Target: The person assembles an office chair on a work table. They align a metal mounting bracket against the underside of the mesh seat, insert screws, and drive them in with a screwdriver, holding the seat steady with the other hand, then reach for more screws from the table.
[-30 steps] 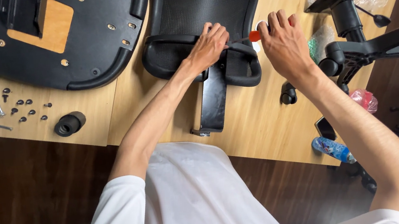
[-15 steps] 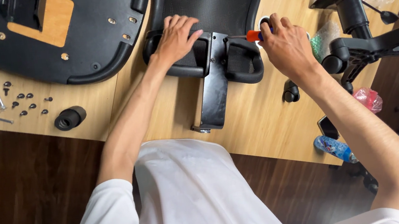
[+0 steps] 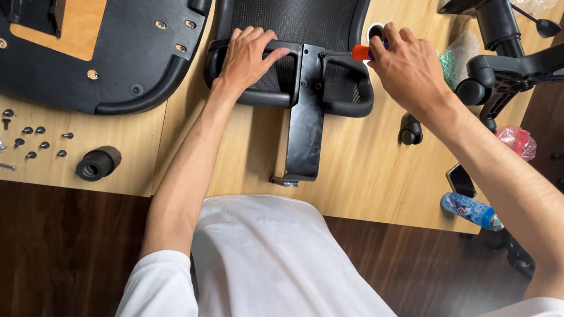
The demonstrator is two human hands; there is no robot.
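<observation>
A black mesh chair backrest (image 3: 299,1) lies on the wooden table (image 3: 367,163), its metal bracket (image 3: 306,120) pointing toward me. My left hand (image 3: 246,60) presses flat on the backrest's lower frame, left of the bracket. My right hand (image 3: 406,66) grips a screwdriver with an orange handle (image 3: 360,52); its shaft points left at the top of the bracket.
The upturned black chair seat (image 3: 71,48) lies at the far left. Several loose screws and bolts (image 3: 10,133) and a black cylinder (image 3: 97,163) lie near the left front edge. A caster (image 3: 409,130), a chair base (image 3: 519,68), a bottle (image 3: 468,209) and a phone (image 3: 460,179) sit right.
My left hand moved left from the bracket's middle onto the backrest's lower frame. My right hand kept the screwdriver at the bracket.
</observation>
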